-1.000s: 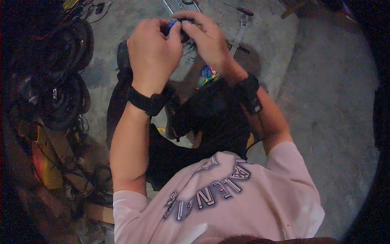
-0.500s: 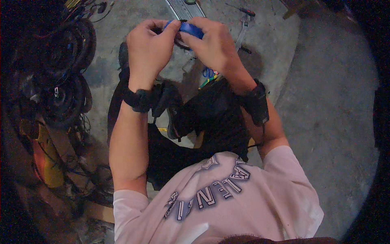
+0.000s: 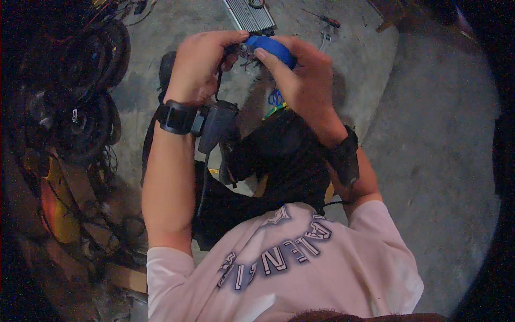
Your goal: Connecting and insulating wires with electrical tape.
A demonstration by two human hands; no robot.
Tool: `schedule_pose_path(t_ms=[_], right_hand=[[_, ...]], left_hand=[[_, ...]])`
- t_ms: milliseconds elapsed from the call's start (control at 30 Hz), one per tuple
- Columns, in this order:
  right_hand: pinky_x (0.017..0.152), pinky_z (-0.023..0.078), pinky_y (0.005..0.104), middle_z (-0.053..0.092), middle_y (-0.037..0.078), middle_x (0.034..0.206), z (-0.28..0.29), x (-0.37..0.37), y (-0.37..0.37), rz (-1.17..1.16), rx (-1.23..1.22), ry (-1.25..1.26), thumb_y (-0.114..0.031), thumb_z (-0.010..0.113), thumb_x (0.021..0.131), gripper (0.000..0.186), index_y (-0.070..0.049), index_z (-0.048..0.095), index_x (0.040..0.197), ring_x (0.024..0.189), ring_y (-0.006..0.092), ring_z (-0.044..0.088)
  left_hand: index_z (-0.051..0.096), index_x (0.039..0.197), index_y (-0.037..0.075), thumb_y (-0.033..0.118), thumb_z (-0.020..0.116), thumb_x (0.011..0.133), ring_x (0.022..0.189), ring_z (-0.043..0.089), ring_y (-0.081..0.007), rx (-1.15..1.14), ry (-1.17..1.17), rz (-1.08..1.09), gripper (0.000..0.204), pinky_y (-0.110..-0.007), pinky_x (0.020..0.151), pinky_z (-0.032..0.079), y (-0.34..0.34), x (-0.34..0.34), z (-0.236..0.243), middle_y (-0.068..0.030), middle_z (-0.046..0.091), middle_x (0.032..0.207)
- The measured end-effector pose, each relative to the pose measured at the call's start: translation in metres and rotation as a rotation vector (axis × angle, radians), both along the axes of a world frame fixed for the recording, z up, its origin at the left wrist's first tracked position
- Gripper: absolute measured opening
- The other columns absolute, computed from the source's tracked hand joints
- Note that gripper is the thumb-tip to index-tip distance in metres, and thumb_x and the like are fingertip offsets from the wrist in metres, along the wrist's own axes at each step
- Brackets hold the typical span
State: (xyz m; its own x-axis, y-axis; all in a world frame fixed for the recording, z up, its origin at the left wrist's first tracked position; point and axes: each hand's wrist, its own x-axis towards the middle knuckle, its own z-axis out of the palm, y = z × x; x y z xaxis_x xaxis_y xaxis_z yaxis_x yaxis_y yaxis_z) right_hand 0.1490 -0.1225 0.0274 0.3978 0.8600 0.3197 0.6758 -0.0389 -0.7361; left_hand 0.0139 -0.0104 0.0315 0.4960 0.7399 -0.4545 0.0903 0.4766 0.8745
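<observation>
In the head view, my right hand point(image 3: 308, 80) grips a blue roll, probably tape point(image 3: 276, 51), its thumb over the near side. My left hand point(image 3: 196, 64) has its fingers curled, with the forefinger's tip touching or very near the roll's left end; whatever is in its fingers is hidden, and small dark bits show between the hands. Both wrists wear black strapped devices. Beyond my hands, a ribbed silver metal unit point(image 3: 247, 16) lies on the concrete floor point(image 3: 429, 134). Blue-handled scissors point(image 3: 276, 96) and a green-and-yellow tool point(image 3: 274, 111) lie below the hands, partly behind my right hand.
A screwdriver point(image 3: 331, 21) and a wrench point(image 3: 324, 38) lie at the back right of the metal unit. Black coiled items point(image 3: 80, 123), a yellow-and-red object point(image 3: 59, 204), cables and cardboard point(image 3: 126, 279) crowd the left side. My black-clad legs point(image 3: 268, 155) are beneath my arms.
The blue roll has shifted right and down and shows more fully in my right hand, which moved with it. My left hand has turned, its forefinger now stretched rightward toward the roll.
</observation>
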Motion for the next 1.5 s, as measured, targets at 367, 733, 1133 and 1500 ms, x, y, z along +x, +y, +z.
schedule_pose_path(t_ms=[367, 733, 1133, 1500], right_hand=[[0.061, 0.05, 0.0312, 0.068, 0.009, 0.073, -0.011, 0.008, -0.021, 0.001, -0.128, 0.299, -0.025, 0.077, 0.079, 0.027, -0.003, 0.07, 0.091, 0.065, 0.0172, 0.065], [0.069, 0.051, 0.0289, 0.069, 0.009, 0.084, -0.009, 0.013, 0.014, 0.254, -0.443, 0.909, -0.024, 0.058, 0.091, 0.032, 0.002, 0.066, 0.107, 0.073, 0.0155, 0.066], [0.078, 0.051, 0.0265, 0.068, 0.006, 0.103, -0.059, 0.025, 0.013, 0.242, -0.158, 0.563, -0.013, 0.059, 0.093, 0.029, 0.001, 0.061, 0.118, 0.092, 0.0111, 0.063], [0.073, 0.052, 0.0304, 0.069, 0.006, 0.089, -0.338, 0.148, -0.075, 0.14, -0.82, 0.461, -0.022, 0.064, 0.092, 0.029, 0.001, 0.064, 0.109, 0.082, 0.0131, 0.065]], left_hand=[[0.069, 0.091, 0.006, 0.026, 0.064, 0.088, 0.059, 0.053, -0.0102, -0.155, 0.05, -0.238, 0.021, -0.024, 0.053, 0.039, -0.001, 0.003, -0.017, 0.0002, 0.062, 0.071], [0.07, 0.093, 0.001, 0.022, 0.065, 0.086, 0.068, 0.057, -0.0112, 0.006, 0.102, -0.276, 0.023, -0.025, 0.062, 0.044, 0.011, -0.001, -0.027, -0.0034, 0.066, 0.077], [0.073, 0.095, 0.002, 0.023, 0.068, 0.085, 0.074, 0.057, -0.0102, 0.008, 0.281, -0.155, 0.024, -0.025, 0.069, 0.043, 0.021, -0.03, -0.002, -0.0035, 0.07, 0.088], [0.071, 0.101, 0.0, 0.022, 0.069, 0.087, 0.077, 0.06, -0.0104, -0.148, 0.355, 0.059, 0.026, -0.022, 0.069, 0.046, 0.015, -0.048, 0.016, -0.0049, 0.07, 0.089]])
